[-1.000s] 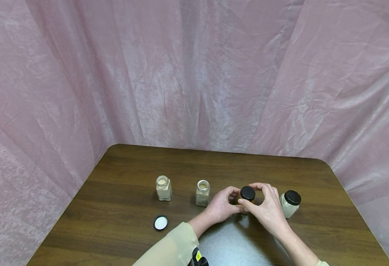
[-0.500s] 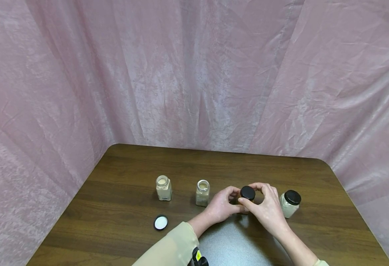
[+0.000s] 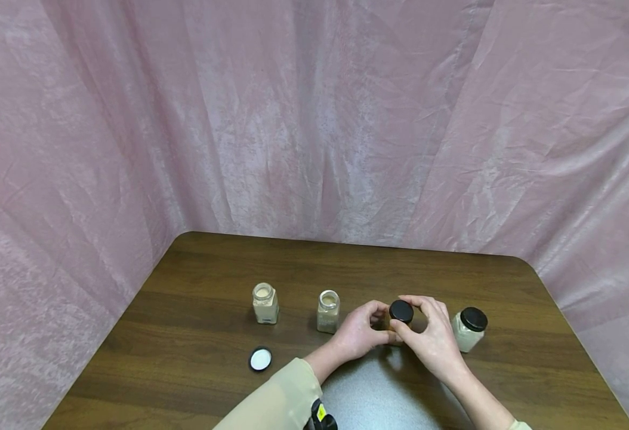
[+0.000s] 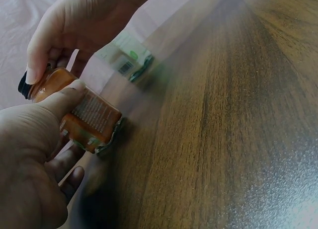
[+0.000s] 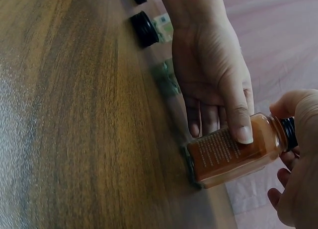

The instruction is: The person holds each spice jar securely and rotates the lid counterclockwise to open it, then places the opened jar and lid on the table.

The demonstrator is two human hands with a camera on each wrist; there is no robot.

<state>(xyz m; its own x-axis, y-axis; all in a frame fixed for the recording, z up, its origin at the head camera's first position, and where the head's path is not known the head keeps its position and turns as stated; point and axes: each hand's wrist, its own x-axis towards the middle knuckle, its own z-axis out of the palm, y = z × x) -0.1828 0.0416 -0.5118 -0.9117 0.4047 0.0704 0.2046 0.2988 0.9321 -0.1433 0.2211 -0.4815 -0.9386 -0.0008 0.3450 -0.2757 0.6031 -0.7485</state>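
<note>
A square glass jar of orange-brown powder [image 5: 226, 157] stands upright on the table, with a black lid [image 3: 401, 312] on its neck. Around the jar's body, my left hand [image 3: 358, 333] grips from the left, thumb across the printed label. My right hand [image 3: 437, 339] pinches the rim of the black lid between thumb and fingers. In the left wrist view the jar's lower part and base show below my left thumb. To the right of my right hand stands a jar of pale powder [image 3: 465, 334] under its own black lid.
Two uncapped glass jars of pale powder, one at the left [image 3: 265, 307] and one nearer the middle [image 3: 327, 316], stand on the wooden table [image 3: 196, 352]. An upturned black lid [image 3: 260, 359] lies in front of them. Pink curtain [image 3: 314, 119] hangs behind the table.
On the lid, my right fingertips have shifted slightly left at the far side, and the thumb slightly right at the near side. My left hand and the jar stay in place.
</note>
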